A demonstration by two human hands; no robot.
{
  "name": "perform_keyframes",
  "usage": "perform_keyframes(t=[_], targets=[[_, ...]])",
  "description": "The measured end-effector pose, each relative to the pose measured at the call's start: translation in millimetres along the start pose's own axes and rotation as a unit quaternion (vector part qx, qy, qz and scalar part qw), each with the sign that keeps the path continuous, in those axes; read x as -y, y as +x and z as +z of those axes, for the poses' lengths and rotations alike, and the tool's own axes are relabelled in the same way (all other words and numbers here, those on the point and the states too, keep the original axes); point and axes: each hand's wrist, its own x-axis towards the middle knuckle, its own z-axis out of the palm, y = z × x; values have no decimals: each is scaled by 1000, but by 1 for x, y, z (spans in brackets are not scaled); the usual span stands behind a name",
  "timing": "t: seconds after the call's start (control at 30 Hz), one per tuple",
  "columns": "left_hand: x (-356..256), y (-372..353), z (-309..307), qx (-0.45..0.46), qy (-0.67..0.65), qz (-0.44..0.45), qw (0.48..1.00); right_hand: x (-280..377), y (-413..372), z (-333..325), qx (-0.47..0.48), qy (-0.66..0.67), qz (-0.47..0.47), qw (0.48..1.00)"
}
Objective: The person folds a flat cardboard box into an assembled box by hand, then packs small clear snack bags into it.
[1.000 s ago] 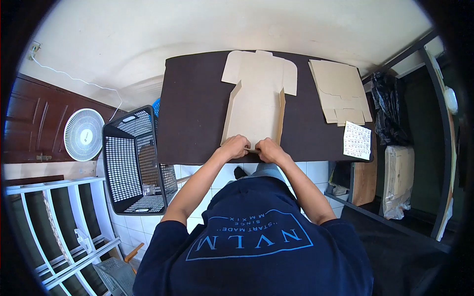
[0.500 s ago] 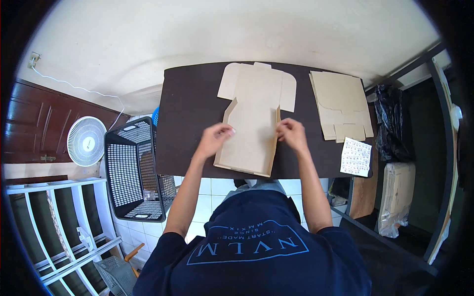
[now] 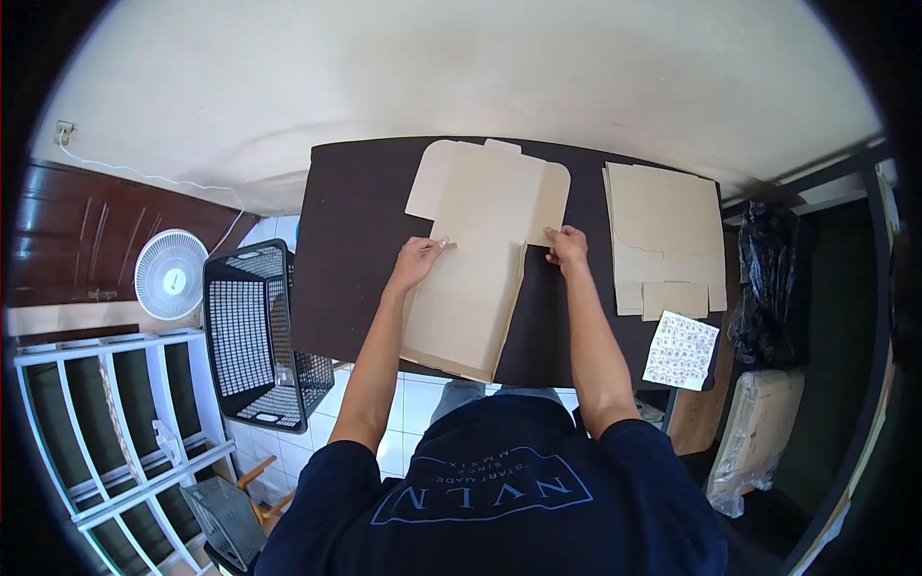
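Note:
A partly folded cardboard box (image 3: 471, 259) lies on the dark table (image 3: 355, 192), its near and right walls raised and its far lid part flat with side flaps. My left hand (image 3: 418, 262) pinches the left side of the cardboard about midway along. On the other side, my right hand (image 3: 569, 248) grips the lower corner of the right side flap (image 3: 550, 204) between thumb and fingers.
Flat cardboard pieces (image 3: 663, 226) are stacked on the table's right side, with a sheet of round stickers (image 3: 680, 351) at their near end. A black plastic basket (image 3: 245, 336) and a white fan (image 3: 171, 275) stand to the left.
My right hand has moved from the right wall to the side flap and closed on it. My left hand has shifted farther along the left side. The view has tilted slightly.

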Motion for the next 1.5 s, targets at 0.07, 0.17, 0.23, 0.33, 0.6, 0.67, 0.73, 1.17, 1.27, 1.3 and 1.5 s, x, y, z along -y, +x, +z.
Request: perform_keyframes(t=[0.07, 0.17, 0.23, 0.33, 0.6, 0.67, 0.73, 1.17, 1.27, 1.3, 1.5], targets=[[11, -3, 4, -31, 18, 13, 999, 19, -23, 0, 79, 37, 5, 996], [12, -9, 6, -61, 12, 8, 998, 36, -65, 12, 125, 86, -56, 987], [8, -7, 2, -67, -10, -11, 998, 35, -77, 19, 144, 109, -74, 981], [20, -13, -2, -74, -86, -80, 990, 41, -102, 15, 212, 171, -90, 958], [-14, -25, -18, -43, -447, -126, 885, 70, -95, 16, 256, 212, -162, 929], [-28, -12, -24, -62, -434, -99, 893, 84, -78, 17, 224, 154, -195, 942], [-39, 11, -28, -80, -420, -71, 901, 99, -58, 20, 190, 94, -229, 950], [-55, 82, -12, -235, 24, -6, 972, 111, 62, 35, 158, 335, -163, 914], [-59, 36, -2, -231, 103, -78, 964, 95, 78, 31, 133, 302, -127, 936], [-60, 19, 2, -206, 119, -156, 959, 96, 76, 29, 110, 269, -113, 950], [-26, -22, 16, -174, -19, -51, 983, 115, 38, 30, 121, 226, -74, 964]])
